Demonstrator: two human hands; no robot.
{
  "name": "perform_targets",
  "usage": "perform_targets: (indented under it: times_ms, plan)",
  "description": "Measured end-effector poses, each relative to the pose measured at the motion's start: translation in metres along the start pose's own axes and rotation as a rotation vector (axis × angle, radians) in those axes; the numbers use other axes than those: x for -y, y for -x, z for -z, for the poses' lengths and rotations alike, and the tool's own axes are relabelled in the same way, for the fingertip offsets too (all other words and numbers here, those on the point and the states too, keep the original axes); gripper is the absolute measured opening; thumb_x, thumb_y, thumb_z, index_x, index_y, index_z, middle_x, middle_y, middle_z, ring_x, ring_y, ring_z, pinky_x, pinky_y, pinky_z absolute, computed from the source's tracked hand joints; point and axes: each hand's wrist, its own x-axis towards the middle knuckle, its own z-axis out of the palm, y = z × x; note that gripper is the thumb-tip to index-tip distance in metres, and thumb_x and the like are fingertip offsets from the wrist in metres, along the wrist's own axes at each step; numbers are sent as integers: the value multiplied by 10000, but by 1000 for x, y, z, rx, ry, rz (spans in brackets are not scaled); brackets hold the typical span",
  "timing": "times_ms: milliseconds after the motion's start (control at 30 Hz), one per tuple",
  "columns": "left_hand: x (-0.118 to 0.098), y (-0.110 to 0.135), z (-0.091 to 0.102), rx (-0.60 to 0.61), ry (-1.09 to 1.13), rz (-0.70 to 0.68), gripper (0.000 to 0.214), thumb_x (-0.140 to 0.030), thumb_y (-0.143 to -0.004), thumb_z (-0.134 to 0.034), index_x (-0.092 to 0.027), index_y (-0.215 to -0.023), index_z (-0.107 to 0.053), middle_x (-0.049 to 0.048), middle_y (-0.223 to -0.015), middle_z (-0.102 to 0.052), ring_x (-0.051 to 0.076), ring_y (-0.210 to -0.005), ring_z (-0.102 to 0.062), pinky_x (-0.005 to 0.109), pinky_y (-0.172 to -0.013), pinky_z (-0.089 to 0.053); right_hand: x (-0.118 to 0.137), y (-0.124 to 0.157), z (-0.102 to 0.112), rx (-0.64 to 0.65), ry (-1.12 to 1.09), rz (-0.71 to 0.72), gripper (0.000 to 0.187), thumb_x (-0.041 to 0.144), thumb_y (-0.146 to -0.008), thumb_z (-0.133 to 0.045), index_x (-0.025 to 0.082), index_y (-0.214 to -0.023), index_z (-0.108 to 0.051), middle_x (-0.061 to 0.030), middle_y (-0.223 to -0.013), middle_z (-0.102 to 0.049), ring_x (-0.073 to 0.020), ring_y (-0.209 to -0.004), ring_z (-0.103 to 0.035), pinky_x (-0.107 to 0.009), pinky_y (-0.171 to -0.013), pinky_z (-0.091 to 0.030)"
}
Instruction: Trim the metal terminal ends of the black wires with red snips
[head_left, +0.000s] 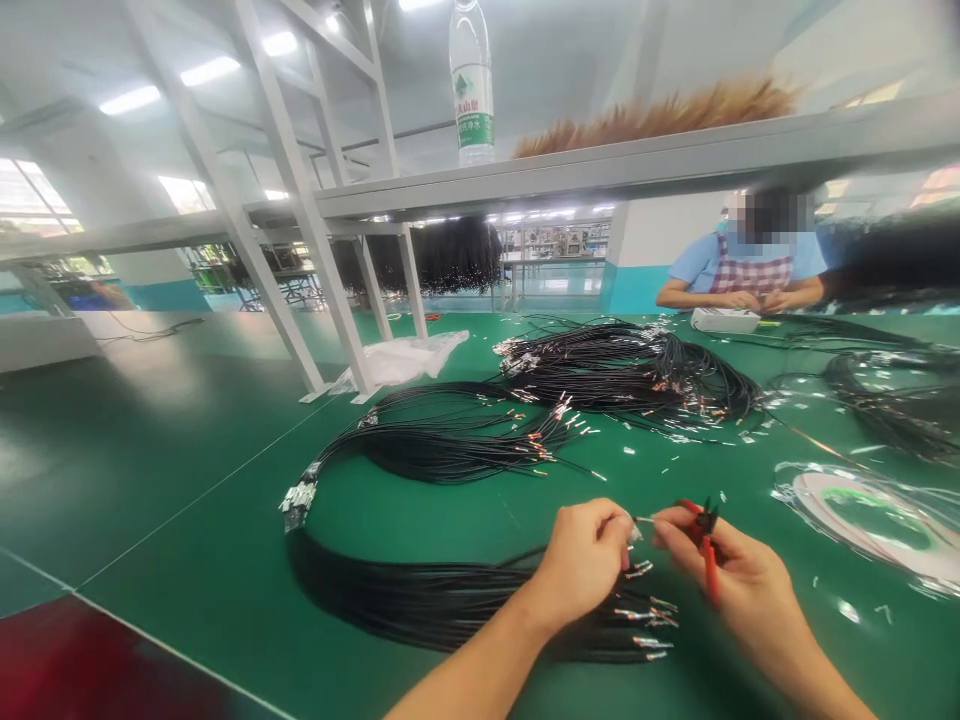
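Note:
My left hand (581, 560) is closed in a pinch on the end of a thin black wire (637, 522), held just above a bundle of black wires (420, 600) with metal terminals. My right hand (739, 575) is closed around small red-handled cutters (707, 545), whose tip sits at the wire end between my two hands. The bundle curves left across the green table (187, 520) and back to a second spread of wire ends (480, 440).
More black wire bundles (630, 370) lie farther back and at the right (892, 400). A tape roll in clear wrap (870, 515) sits at the right. A person in blue (750, 275) works across the table. A water bottle (471, 85) stands on the shelf above.

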Motion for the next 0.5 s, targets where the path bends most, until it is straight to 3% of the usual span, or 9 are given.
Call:
perform_targets:
  times_ms: [167, 267, 333, 500]
  plan:
    - [-1, -4, 9, 143, 379, 240, 228, -301, -755, -503, -164, -583, -443, -65, -476, -399, 49, -436, -253, 219, -466, -179, -2, -1, -7, 40, -36, -25, 317, 525, -719, -646, 208, -690, -654, -13, -633, -601, -173, -553, -504, -259, -506, -412]
    - [-4, -4, 14, 291, 499, 279, 236, -342, -721, -552, -163, -607, -449, -88, -452, -351, 33, -407, -165, 234, -448, -101, -5, -3, -8, 81, -134, -74, 324, 522, -727, -658, 200, -701, -639, -4, -607, -583, -154, -513, -483, -255, -476, -389]
    - [-4, -4, 15, 344, 489, 286, 237, -353, -727, -546, -161, -619, -459, -90, -445, -350, 31, -400, -160, 236, -443, -98, -8, -3, -8, 74, -144, -74, 321, 516, -729, -663, 197, -709, -633, -6, -618, -580, -153, -518, -478, -258, -482, -387]
    - [-1, -3, 11, 267, 325, 277, 283, -374, -782, -488, -166, -597, -442, -68, -447, -399, 40, -409, -273, 221, -443, -180, -8, 0, -5, 63, -18, -42, 314, 519, -755, -617, 207, -716, -618, -20, -668, -582, -182, -587, -489, -272, -529, -399]
